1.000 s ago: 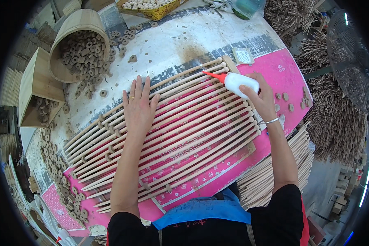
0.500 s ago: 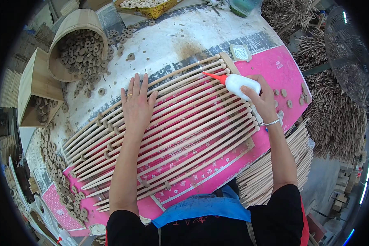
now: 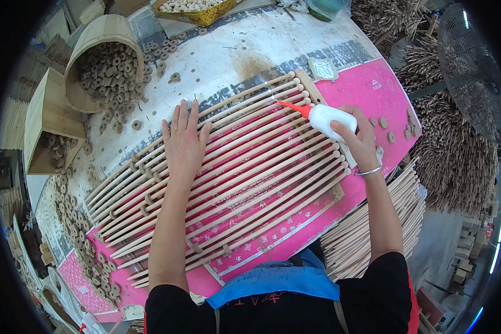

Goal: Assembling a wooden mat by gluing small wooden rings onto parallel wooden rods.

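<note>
A row of slender wooden sticks point(image 3: 236, 170) with round ball ends lies side by side, slanting across the table. Several small wooden rings point(image 3: 145, 211) sit on the sticks toward their pointed left ends. My left hand point(image 3: 185, 146) rests flat over the far sticks, fingers stretched out. In my right hand point(image 3: 363, 143) is a white squeeze bottle point(image 3: 324, 118) with a red nozzle, tilted so its tip is close above the sticks near their ball ends. White spots, apparently glue, show on the far sticks by the tip. A wooden strip point(image 3: 313, 89) lies at the ball ends.
A tipped wooden bucket point(image 3: 72, 89) and a wooden box point(image 3: 67, 122) spill rings at the left. A yellow tray of balls point(image 3: 209, 16) stands at the back. Loose rings point(image 3: 391, 137) lie at the right. Stick bundles point(image 3: 373, 217) and a fan point(image 3: 473, 72) flank the table.
The bottle's tip has shifted slightly nearer to me across the sticks, and another white spot now shows beside it. My left hand stays in place on the sticks.
</note>
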The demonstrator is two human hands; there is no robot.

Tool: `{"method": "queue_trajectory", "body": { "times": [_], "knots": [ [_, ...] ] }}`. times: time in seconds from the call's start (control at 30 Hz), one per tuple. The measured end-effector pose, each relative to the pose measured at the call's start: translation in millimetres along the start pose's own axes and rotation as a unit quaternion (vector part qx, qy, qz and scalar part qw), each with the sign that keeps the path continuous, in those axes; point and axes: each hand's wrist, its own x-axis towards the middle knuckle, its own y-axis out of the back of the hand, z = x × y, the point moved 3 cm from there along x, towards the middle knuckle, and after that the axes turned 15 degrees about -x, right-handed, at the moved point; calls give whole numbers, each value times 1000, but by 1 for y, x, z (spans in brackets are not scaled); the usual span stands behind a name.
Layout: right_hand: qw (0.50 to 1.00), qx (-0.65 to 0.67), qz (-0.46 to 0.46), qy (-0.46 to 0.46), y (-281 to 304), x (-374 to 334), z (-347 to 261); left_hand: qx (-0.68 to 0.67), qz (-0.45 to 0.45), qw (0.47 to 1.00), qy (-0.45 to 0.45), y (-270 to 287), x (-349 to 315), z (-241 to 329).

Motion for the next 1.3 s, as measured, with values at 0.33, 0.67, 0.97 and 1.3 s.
{"method": "queue_trajectory", "body": {
  "times": [0.33,0.67,0.97,1.3],
  "knots": [
    [1000,-3,-16,-10,-2,-7,3,-4,-5,1000,2,0,0,0],
    [1000,-6,-1,-30,6,-19,9,1,-6,1000,-2,-1,0,-1],
    [999,20,-22,-33,4,-31,7,-8,1,1000,-6,-1,-1,-2],
    [1000,8,-4,-30,6,-43,14,4,9,1000,-14,-2,0,-2]
  ]
}}
